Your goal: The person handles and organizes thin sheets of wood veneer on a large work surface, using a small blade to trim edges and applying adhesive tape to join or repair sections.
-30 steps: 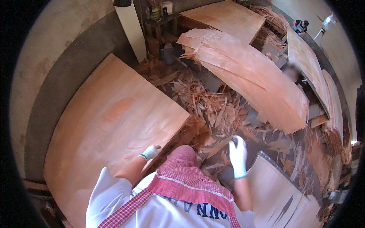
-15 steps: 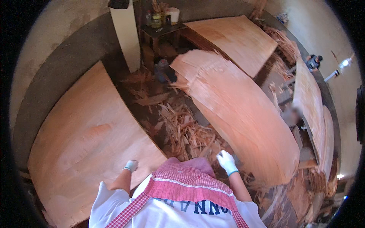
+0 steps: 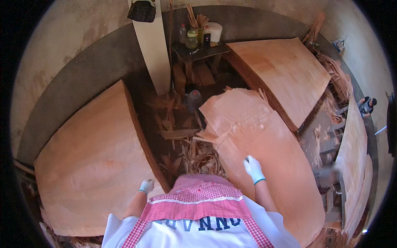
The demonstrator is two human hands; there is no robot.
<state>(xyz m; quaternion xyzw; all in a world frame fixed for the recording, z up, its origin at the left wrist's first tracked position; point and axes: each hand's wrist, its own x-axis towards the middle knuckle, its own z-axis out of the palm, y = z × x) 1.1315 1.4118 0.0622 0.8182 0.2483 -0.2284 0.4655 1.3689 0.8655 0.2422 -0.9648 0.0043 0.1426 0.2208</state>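
Observation:
My left hand [image 3: 147, 186], in a white glove, hovers over or beside the near right corner of a tall stack of wood veneer sheets [image 3: 91, 165]. Its fingers look curled, with nothing showing in them. My right hand [image 3: 253, 168], gloved in white with a green cuff edge, is closed over a large loose veneer sheet [image 3: 281, 182]. A small dark bit shows at its fingertips, too small to name. That sheet is curved, with a ragged far left end. Whether either hand touches the wood I cannot tell.
Veneer scraps [image 3: 200, 159] litter the floor between the stacks. Another stack [image 3: 285, 70] stands at the back, near a small dark table [image 3: 198, 51] with jars and a bottle. A pale post [image 3: 153, 58] rises behind. At the right, a person [image 3: 366, 106] stands beyond leaning sheets [image 3: 353, 153].
My view has shifted, so the stacks and table sit lower in the picture. My right hand has come up and now overlaps the large loose sheet; the floor scraps are more covered.

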